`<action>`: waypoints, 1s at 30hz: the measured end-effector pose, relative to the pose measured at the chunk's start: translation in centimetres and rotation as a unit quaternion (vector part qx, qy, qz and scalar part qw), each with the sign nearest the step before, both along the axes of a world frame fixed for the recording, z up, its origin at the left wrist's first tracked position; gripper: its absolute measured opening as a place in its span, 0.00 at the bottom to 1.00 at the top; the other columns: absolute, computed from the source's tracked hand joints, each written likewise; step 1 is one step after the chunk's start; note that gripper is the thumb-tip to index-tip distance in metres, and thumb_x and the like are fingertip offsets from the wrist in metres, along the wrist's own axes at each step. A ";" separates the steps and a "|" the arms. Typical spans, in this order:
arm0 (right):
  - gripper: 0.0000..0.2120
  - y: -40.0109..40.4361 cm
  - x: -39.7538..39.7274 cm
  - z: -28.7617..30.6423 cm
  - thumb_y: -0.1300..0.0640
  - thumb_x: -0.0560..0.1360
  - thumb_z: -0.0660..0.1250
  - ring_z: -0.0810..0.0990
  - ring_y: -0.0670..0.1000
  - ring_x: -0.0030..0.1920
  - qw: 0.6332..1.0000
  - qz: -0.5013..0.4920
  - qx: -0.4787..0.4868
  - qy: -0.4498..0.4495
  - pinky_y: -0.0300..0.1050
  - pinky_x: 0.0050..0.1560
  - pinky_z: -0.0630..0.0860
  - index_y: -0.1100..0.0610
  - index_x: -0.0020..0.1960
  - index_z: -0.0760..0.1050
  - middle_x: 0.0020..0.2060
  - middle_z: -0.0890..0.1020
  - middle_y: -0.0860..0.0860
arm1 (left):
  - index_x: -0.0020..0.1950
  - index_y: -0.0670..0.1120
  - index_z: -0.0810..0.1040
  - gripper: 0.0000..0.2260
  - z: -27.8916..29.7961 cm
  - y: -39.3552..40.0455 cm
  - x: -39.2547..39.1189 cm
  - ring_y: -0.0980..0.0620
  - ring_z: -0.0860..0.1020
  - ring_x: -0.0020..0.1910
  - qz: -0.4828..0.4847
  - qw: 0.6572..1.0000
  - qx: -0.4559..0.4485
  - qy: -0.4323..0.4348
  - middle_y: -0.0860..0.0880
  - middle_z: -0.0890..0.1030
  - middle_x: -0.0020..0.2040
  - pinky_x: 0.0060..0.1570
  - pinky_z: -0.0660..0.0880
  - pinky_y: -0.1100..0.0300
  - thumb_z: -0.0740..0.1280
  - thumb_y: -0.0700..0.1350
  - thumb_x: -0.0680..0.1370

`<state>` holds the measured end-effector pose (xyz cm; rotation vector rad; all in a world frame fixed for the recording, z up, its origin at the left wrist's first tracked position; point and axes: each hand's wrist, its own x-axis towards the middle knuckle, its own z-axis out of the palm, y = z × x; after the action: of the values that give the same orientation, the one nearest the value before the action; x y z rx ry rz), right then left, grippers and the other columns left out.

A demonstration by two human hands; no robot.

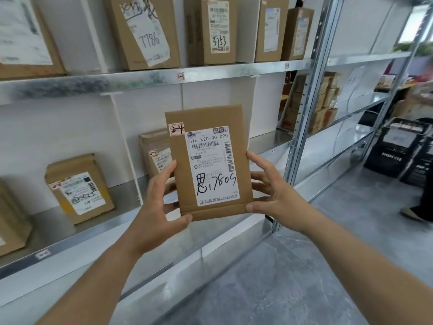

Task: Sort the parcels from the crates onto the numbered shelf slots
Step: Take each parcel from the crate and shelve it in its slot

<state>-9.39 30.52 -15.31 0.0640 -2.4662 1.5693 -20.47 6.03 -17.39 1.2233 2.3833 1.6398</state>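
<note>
- Head view showed a flat brown parcel (pixel 208 160) held upright in front of the metal shelf (pixel 150 77), between both hands, at about the level of the middle tier
- Left hand (pixel 155 202): grip clamped on the parcel's left edge and bottom left corner, thumb on the front face, fingers behind
- Right hand (pixel 276 195): grip clamped on the parcel's right edge, thumb at the bottom right corner, fingers spread along the side
- Parcel carried a white shipping label (pixel 212 166) reading "516 K20-00 090" with handwritten "17805", plus a small red-edged sticker (pixel 177 129) marked "2-4" at its upper left
- Behind it on the middle tier, a smaller parcel (pixel 157 152) leaned on the back wall, partly hidden by the held one; its sticker was too blurred to read
- Further left on the same tier, another leaning parcel (pixel 78 188) with a scribbled label
- Upper tier held upright boxes, one marked 7786 (pixel 140 31), one marked 3753 (pixel 210 29)
- Small tag (pixel 181 76) on the upper shelf edge, text unreadable
- Black crates (pixel 398 148) on the grey floor at far right, well apart from the hands
</note>
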 end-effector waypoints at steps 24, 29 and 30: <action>0.47 36.9 -2.5 -1.8 0.70 0.72 0.70 0.72 0.45 0.65 0.996 0.075 -0.037 -0.031 0.46 0.62 0.75 0.24 0.66 0.52 0.63 0.70 0.37 | 0.66 0.78 0.49 0.48 -2.3 36.0 1.5 0.58 0.64 0.70 0.098 0.995 -0.030 0.008 0.54 0.58 0.73 0.61 0.73 0.59 0.75 0.39 0.69; 0.46 38.8 -5.3 -4.3 0.68 0.73 0.70 0.70 0.32 0.61 0.991 0.127 -0.017 -0.050 0.35 0.60 0.74 0.25 0.67 0.51 0.61 0.67 0.31 | 0.63 0.81 0.48 0.50 -5.0 37.1 0.8 0.58 0.65 0.69 0.154 0.987 -0.052 -0.015 0.61 0.57 0.70 0.61 0.72 0.60 0.76 0.37 0.68; 0.47 39.1 -6.1 -4.8 0.67 0.73 0.70 0.70 0.30 0.60 0.989 0.133 -0.008 -0.056 0.34 0.59 0.74 0.25 0.68 0.50 0.60 0.67 0.30 | 0.61 0.82 0.48 0.50 -5.7 37.4 0.6 0.57 0.65 0.69 0.168 0.984 -0.054 -0.024 0.62 0.57 0.69 0.61 0.72 0.60 0.77 0.37 0.68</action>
<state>-15.46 69.58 -20.15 0.3240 -2.6200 1.7407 -19.91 43.41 -23.09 0.7883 2.7245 1.5622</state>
